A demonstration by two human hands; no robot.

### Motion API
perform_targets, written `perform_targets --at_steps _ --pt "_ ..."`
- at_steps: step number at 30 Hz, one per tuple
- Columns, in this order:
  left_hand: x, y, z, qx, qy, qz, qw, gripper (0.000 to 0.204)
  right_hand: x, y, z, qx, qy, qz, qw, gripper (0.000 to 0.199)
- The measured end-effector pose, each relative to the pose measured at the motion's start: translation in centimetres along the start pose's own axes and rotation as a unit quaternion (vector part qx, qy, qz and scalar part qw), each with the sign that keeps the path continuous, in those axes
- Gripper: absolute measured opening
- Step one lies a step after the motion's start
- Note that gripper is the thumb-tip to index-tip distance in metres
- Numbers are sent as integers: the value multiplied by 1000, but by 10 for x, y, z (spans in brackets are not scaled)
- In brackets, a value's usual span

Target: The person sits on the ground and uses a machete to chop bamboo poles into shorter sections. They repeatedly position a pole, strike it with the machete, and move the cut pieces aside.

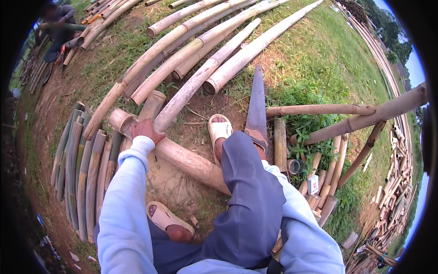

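Head view: left hand (147,131) clasps the likely stiff, weighty bamboo pole (185,159) sensibly near its end; right hand's (262,154) hold unclear.

From the wearer's head, a wide fisheye looks steeply down on the nearby left hand (147,131) and ground (171,185).

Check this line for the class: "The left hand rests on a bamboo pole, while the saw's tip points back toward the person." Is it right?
Not quite. The saw's tip points forward, not back, as the head view shows. The left hand does rest on a bamboo pole.
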State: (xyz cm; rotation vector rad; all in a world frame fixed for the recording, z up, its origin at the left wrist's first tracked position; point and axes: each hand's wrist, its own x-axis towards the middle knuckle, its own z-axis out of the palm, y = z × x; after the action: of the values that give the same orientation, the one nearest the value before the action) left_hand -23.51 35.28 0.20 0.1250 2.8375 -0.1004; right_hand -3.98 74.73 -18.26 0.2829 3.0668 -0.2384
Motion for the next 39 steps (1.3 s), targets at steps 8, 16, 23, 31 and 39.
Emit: perform_targets --at_steps 8,16,23,31,39 --pt "-1 -13 3 5 19 18 1000 65 -10 -17 -67 163 5 -23 986 54" --pt "-95 -101 -61 48 -2 21 999 68 -55 19 -111 226 97 -45 968 67" --pt "-217 -247 -10 34 44 11 998 66 -30 13 -170 302 144 -113 936 64" --pt "-354 -333 88 25 88 -63 994 73 7 -107 -298 257 130 -220 932 48" --pt "-383 -350 109 44 70 -125 989 77 18 -204 -314 147 92 -392 903 45"
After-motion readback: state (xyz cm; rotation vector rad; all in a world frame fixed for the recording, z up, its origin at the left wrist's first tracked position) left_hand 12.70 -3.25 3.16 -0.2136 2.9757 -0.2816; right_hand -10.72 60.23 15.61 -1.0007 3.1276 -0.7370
